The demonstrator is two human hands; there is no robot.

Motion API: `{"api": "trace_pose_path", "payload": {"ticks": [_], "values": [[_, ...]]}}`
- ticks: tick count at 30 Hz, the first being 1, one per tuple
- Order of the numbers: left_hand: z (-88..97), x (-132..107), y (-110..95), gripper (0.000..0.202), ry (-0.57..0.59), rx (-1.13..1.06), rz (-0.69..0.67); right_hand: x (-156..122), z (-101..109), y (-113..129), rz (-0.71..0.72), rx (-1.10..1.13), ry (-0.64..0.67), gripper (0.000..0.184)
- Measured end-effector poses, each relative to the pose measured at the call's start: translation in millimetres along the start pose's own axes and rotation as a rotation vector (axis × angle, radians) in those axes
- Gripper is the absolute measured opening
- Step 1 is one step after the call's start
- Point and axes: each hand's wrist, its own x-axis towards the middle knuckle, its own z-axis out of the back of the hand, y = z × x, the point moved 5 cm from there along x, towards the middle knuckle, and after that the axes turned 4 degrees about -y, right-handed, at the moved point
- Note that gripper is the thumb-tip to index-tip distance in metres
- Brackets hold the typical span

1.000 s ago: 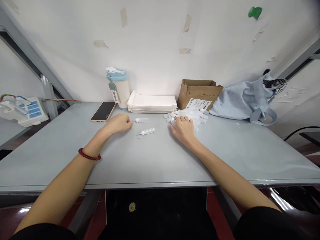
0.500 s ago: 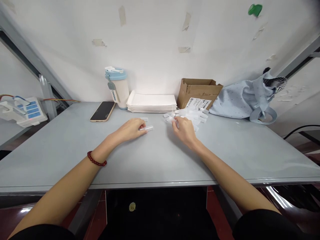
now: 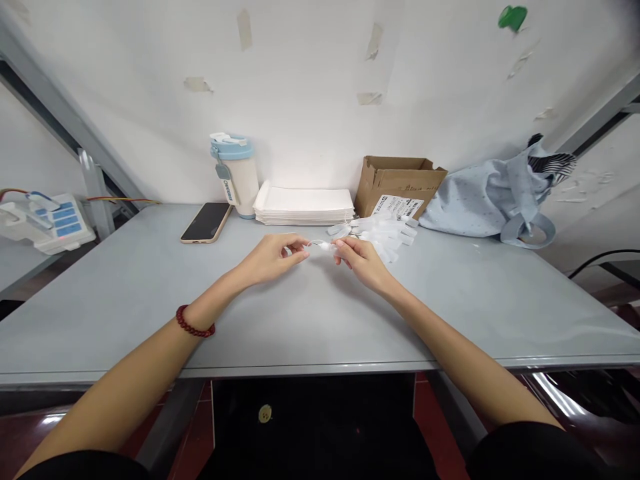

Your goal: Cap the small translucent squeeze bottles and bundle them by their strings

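- Translucent tube point(image 3: 325, 246) with a white tip and a thin loop: one piece, held above the middle of the grey table point(image 3: 310, 320), between the two hands.
- Right hand point(image 3: 367, 263) is gripping this tube between thumb and fingers; most of the tube body is hidden by them.
- Left hand point(image 3: 274, 259) has its fingertips at the loop's end; whether they pinch it, I cannot tell. One dark red bracelet point(image 3: 194, 323) is on this wrist.
- Just behind the right hand lies one pile of similar tubes point(image 3: 385, 233); they overlap, so an exact count is not possible.
- This pile partly covers the front of one open cardboard box point(image 3: 407, 187). Its white label point(image 3: 395, 205) has print and barcodes, too small for reading.
- To the right of the box, one light blue bag point(image 3: 473, 200).
- Behind the hands, one stack of white flat items point(image 3: 305, 205).
- Farther left, one bottle point(image 3: 244, 180) with blurred vertical lettering, and one phone point(image 3: 207, 222) with dark screen.
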Motion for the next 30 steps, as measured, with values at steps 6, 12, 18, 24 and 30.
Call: {"api": "trace_pose_path", "payload": {"ticks": [6, 12, 18, 24, 30], "values": [[-2.1, 0.2, 2.4, 0.027, 0.005, -0.068, 0.066, 2.0, 2.0, -7.1, -0.031, 0.038, -0.023, 0.035], [0.6, 1.3, 3.5, 0.029, -0.019, -0.098, 0.097, 2.0, 4.9, -10.0, -0.027, 0.087, -0.070, 0.036], [-2.4, -0.3, -5.7, 0.029, 0.053, -0.106, 0.084, 0.9, 4.8, -6.2, -0.110, 0.177, -0.073, 0.033], [-8.4, -1.6, -9.1, 0.030, 0.129, -0.094, 0.051, 0.7, 1.4, -6.0, -0.144, 0.294, -0.031, 0.036], [-12.3, -2.8, -10.5, 0.030, 0.175, -0.163, 0.044, -1.3, 1.6, -4.9, -0.151, 0.304, -0.021, 0.040]]}}
